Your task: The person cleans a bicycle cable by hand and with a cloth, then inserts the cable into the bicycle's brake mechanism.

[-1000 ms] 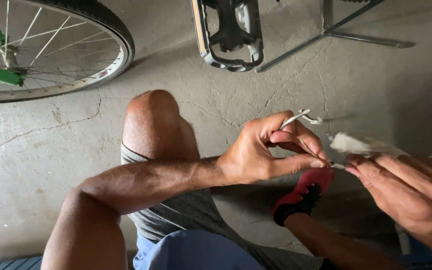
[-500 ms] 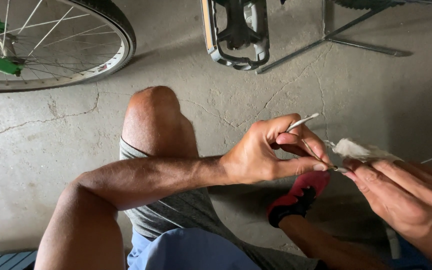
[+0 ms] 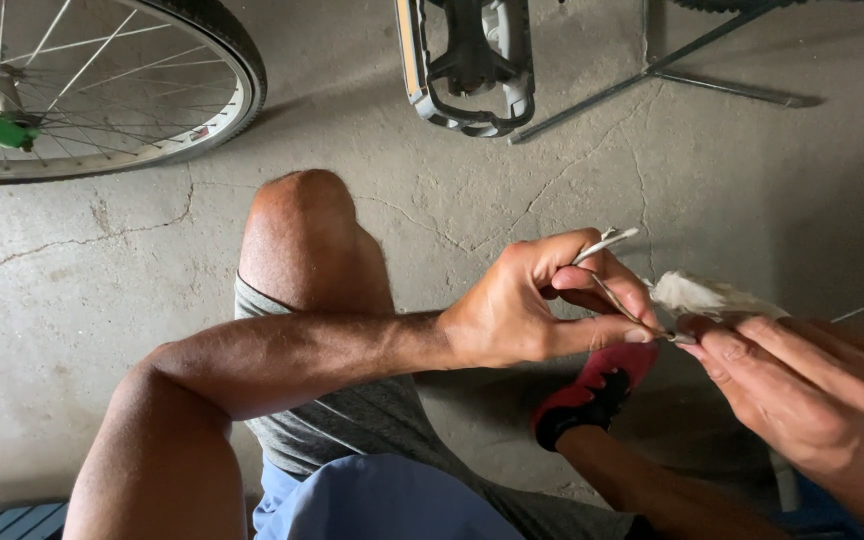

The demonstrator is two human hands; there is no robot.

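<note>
Since a second ago both hands barely moved: left hand (image 3: pixel 542 310) fingers stay pinched narrow on a thin cable (image 3: pixel 607 243), right hand (image 3: pixel 812 395) fingertips closed on a white rag (image 3: pixel 697 295) at the cable's lower end, wiping apparently ongoing.

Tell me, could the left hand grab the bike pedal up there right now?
Probably not without letting go first. The left hand has its fingers pinched on a thin cable, so it is busy. The pedal lies across bare concrete floor, with nothing blocking the way.
</note>
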